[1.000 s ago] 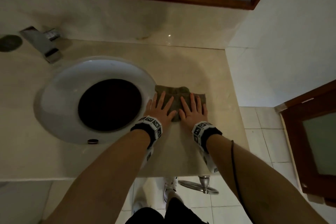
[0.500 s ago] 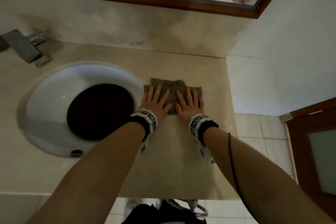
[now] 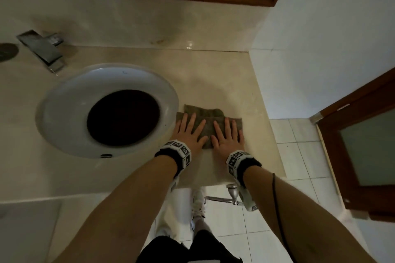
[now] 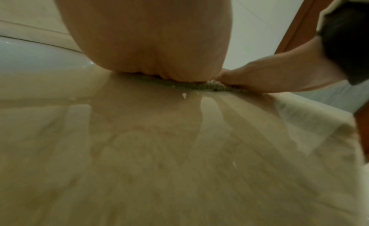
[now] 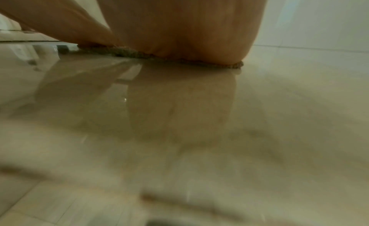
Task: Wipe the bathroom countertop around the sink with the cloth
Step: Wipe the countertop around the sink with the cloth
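Pressing cloth (image 3: 210, 114), both hands flat, no legible writing

I note the cloth (image 3: 210, 121) lying on the tabletop (image 3: 224, 83) just right of the sink (image 3: 64, 100), faucet (image 3: 42, 49) behind it, both my hands side by side on the cloth.

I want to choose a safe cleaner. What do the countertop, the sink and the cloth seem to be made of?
Countertop: probably polished stone or marble, beige and glossy, reflecting the hands. Sink: likely glazed ceramic, smooth white rim. Cloth: looks like terry fabric, dull olive, with a nubby edge in the wrist views.
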`<state>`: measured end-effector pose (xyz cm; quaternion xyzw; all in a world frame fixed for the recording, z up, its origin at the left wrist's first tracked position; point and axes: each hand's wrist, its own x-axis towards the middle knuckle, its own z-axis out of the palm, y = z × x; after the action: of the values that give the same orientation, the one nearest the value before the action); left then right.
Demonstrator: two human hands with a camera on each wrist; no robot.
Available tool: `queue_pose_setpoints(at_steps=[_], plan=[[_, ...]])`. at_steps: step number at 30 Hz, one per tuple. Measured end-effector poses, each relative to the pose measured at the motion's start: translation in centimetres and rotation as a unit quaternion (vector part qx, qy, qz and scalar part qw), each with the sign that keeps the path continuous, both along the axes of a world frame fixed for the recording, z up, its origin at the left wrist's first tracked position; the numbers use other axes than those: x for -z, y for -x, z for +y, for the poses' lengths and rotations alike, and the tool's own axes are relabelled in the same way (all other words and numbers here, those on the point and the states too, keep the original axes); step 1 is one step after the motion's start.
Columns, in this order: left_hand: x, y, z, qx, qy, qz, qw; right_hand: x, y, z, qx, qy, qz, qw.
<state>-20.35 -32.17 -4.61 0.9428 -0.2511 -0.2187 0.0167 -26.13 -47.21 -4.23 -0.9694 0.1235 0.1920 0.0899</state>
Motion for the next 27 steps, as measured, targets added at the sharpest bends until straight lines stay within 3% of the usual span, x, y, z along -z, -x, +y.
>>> queue_pose_setpoints(at_steps=[11,19,27], plan=[[-0.4,4.5,-1.9,0.055,-0.008,0.014,0.998,0.3,7.4,-1.0,0.049,0.001,-0.014,0.999],[-0.6,1.3,-5.8,0.043,0.005,0.06,0.997,0.6,4.7,-5.5,0.058,-0.019,-0.017,0.998],[-0.6,-3.9,-12.0,0.016,0.003,0.029,0.999,0.3,-1.8,-12.0,0.034,-0.028,-0.014,0.999]])
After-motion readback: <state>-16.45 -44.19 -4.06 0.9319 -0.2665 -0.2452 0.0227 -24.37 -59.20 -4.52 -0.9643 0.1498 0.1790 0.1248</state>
